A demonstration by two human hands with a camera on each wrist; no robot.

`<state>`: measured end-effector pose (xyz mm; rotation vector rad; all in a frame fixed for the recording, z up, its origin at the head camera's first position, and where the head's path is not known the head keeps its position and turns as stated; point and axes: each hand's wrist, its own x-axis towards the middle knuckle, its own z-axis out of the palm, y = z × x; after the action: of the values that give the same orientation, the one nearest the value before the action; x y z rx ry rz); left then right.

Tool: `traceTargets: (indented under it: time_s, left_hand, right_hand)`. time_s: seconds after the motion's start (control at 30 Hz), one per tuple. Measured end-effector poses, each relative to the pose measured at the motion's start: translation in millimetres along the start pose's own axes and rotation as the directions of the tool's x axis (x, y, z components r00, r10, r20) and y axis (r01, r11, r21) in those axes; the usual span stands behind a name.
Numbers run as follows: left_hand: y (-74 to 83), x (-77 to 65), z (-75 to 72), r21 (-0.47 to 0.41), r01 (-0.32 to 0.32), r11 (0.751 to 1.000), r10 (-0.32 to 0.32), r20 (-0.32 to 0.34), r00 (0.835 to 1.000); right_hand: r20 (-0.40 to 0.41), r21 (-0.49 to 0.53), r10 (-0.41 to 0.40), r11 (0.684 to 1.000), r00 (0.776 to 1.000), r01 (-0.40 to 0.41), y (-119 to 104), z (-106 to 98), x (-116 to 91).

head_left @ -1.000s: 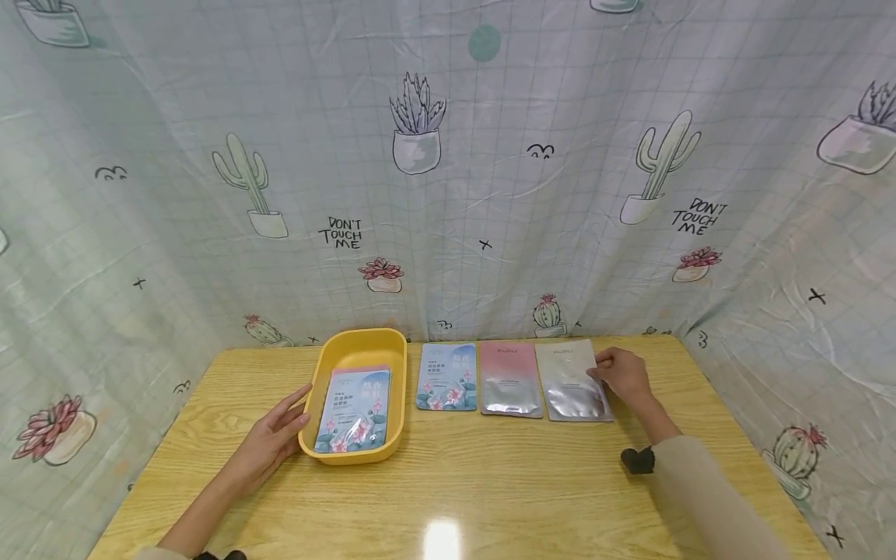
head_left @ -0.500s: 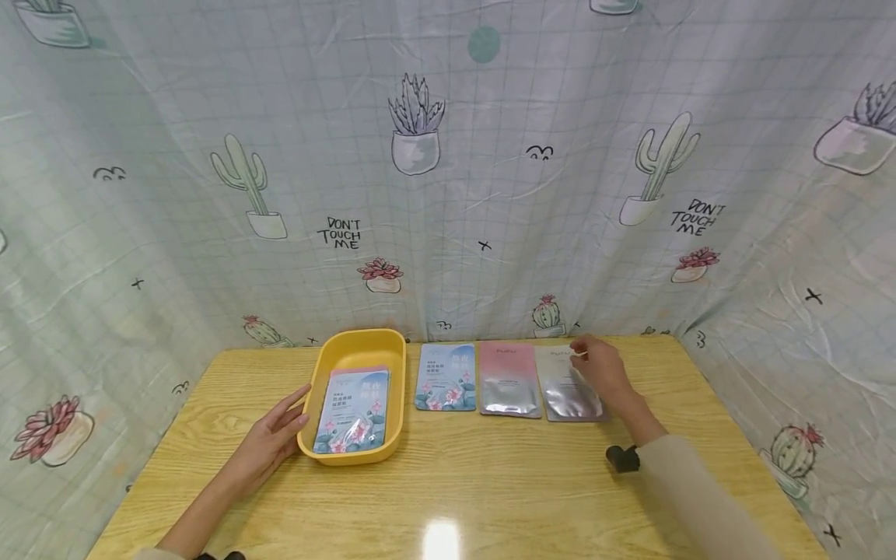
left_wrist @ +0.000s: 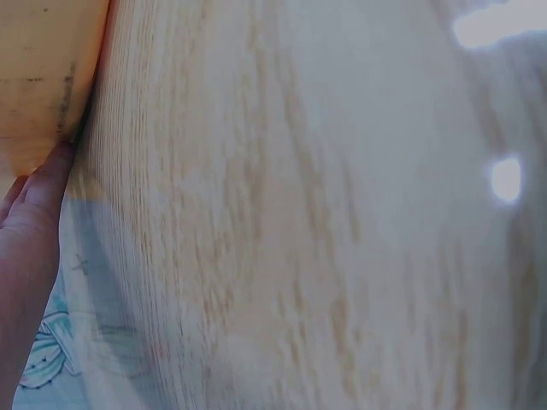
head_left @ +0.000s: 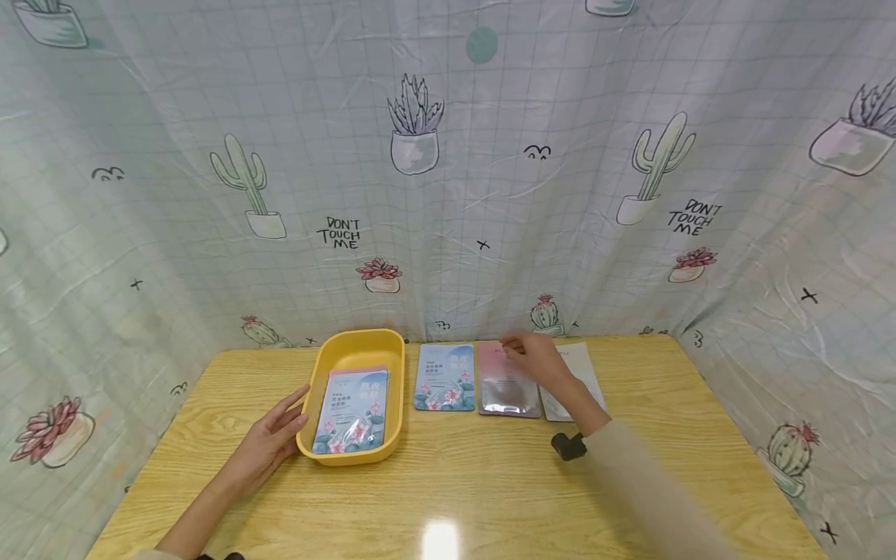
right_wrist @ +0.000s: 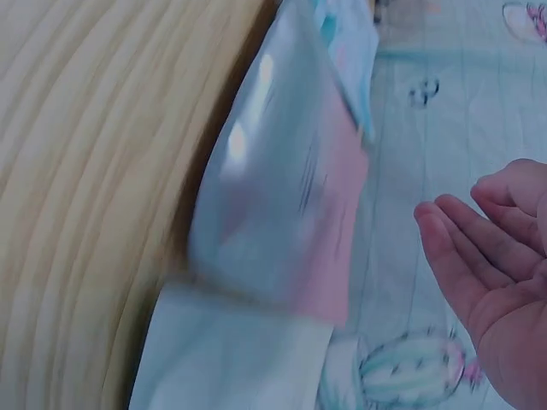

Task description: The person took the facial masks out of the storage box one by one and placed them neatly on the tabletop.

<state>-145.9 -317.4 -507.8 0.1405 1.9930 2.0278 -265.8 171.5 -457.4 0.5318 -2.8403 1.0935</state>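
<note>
My left hand (head_left: 269,439) rests its fairly straight fingers against the left side of the yellow plastic tray (head_left: 400,404). In the left wrist view the fingertips touch the tray's outer wall (left_wrist: 47,77). A blue floral sachet (head_left: 352,412) lies inside, with a pink edge of another showing beneath. My right hand (head_left: 542,362), blurred, hovers above the pink and silver sachet (head_left: 509,397), apart from it. The right wrist view shows its fingers (right_wrist: 491,248) loosely bent and holding nothing. To the left lies a blue floral sachet (head_left: 445,381); the white sachet (head_left: 584,373) on the right is partly hidden by my forearm.
The wooden table (head_left: 476,474) carries the tray and the row of sachets along its back edge. Behind it hangs a curtain (head_left: 483,194) printed with potted cacti. Light glares off the tabletop near the front.
My right hand has moved left from the white sachet's right edge, across it, to above the pink sachet. The left hand and tray keep their places.
</note>
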Motion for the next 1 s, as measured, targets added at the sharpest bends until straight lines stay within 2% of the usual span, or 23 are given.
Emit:
traceTargets:
  time_s: [0.23,0.57,0.8,1.0]
  left_hand:
    - [-0.8,1.1,1.9,0.008,0.0,1.0,0.0,-0.003,1.0]
    - [0.4,-0.8,0.9,0.017,-0.003,1.0,0.003,-0.006,1.0]
    - [1.4,-1.6,-0.5,0.021,0.002,1.0,-0.001,-0.02,1.0]
    - [1.6,-0.8,1.3,0.019,0.009,1.0,-0.009,-0.021,1.0]
  right_hand:
    - [0.026,0.039,-0.036,0.999,0.999,0.035,-34.0,25.6,15.7]
    - [0.129,0.084,-0.123,0.99,0.984,0.112,-92.9,59.6,42.2]
    - [0.166,0.157,-0.23,0.966,0.959,0.205,-123.6,74.8,59.6]
    - [0.232,0.192,-0.271,0.954,0.934,0.229,-140.4,86.4,69.1]
